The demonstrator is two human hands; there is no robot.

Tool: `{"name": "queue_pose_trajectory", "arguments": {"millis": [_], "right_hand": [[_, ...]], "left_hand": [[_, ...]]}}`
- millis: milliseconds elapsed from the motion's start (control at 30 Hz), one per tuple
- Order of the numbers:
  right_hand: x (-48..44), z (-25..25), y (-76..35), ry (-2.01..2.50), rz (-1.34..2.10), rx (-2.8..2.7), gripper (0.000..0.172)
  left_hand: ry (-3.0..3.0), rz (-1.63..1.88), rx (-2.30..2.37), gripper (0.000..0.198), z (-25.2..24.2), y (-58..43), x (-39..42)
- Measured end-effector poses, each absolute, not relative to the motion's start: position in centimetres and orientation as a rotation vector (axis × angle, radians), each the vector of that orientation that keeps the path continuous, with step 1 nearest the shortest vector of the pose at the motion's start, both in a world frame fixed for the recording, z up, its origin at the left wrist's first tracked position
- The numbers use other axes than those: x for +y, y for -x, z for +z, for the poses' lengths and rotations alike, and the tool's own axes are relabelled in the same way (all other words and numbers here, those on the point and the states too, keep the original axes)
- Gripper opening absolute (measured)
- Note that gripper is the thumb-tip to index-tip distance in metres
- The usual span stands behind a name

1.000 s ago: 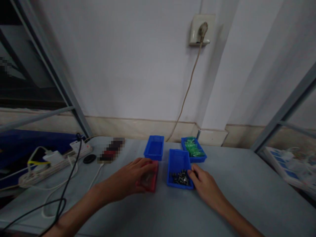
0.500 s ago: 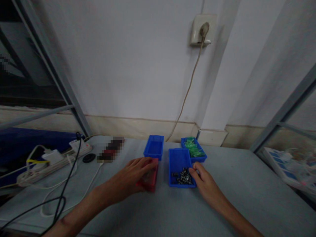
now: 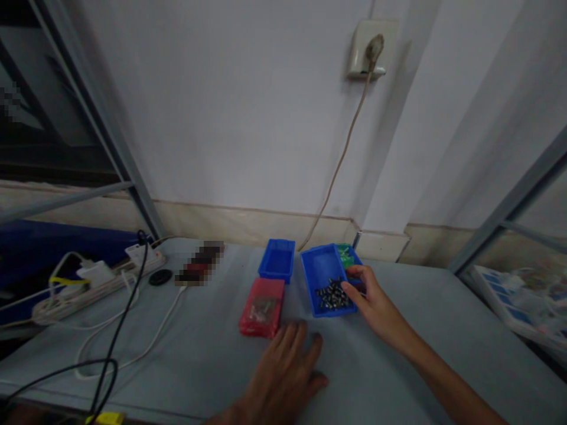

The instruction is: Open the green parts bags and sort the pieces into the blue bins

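Note:
My right hand [image 3: 370, 295] grips the right rim of a blue plastic bin [image 3: 322, 260], thumb inside the wall. Small dark and silvery metal parts [image 3: 334, 295] lie heaped at the bin's near end; their kind is too small to tell. My left hand [image 3: 290, 366], slightly blurred, is over the table in front, fingers spread and holding nothing. Just beyond its fingertips sits a red bin [image 3: 266, 292] with small pieces in clear bags, apparently, at its middle. Behind the gripped bin, partly hidden, is another blue bin [image 3: 359, 255] with green packets [image 3: 345, 255].
An empty-looking blue bin [image 3: 277, 257] stands behind the red one. Leftward are a power strip [image 3: 57, 307], loose cables [image 3: 117, 319], a black disc [image 3: 160, 277] and a pixelated object [image 3: 201, 262]. A wall socket [image 3: 372, 50] has a cord hanging down behind the table.
My left hand has let go of the red bin and moved right and toward me. My right hand has shifted the blue bin of metal parts away from me, turning it and covering more of the green packets.

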State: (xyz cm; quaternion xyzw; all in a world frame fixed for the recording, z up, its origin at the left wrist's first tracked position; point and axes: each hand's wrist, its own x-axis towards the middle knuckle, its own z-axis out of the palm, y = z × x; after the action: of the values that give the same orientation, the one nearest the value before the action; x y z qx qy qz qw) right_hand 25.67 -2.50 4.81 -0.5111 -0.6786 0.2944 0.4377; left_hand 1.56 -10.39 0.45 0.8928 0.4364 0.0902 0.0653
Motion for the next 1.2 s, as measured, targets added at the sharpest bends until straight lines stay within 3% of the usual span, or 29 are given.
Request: {"name": "queue_pose_trajectory", "arguments": {"millis": [167, 367, 533, 1200], "right_hand": [[-1.5, 5.6, -25.8, 1.235, 0.720, -1.821, 0.038], [-1.6, 6.7, -25.6, 1.199, 0.614, -1.989, 0.059], [-1.9, 7.2, -25.3, 1.194, 0.502, -2.090, 0.053], [-2.3, 9.0, -25.8, 1.085, 0.398, -2.194, 0.056]], "left_hand": [[-2.586, 0.400, 1.326, 0.077, -1.2, -3.4, -10.1], [-2.570, 0.635, 1.416, 0.060, -0.9, -3.6, -9.4], [-2.554, 0.652, 1.388, 0.059, -1.1, -3.4, -9.2], [-2.542, 0.672, 1.386, 0.069, -0.7, -3.4, -9.1]]}}
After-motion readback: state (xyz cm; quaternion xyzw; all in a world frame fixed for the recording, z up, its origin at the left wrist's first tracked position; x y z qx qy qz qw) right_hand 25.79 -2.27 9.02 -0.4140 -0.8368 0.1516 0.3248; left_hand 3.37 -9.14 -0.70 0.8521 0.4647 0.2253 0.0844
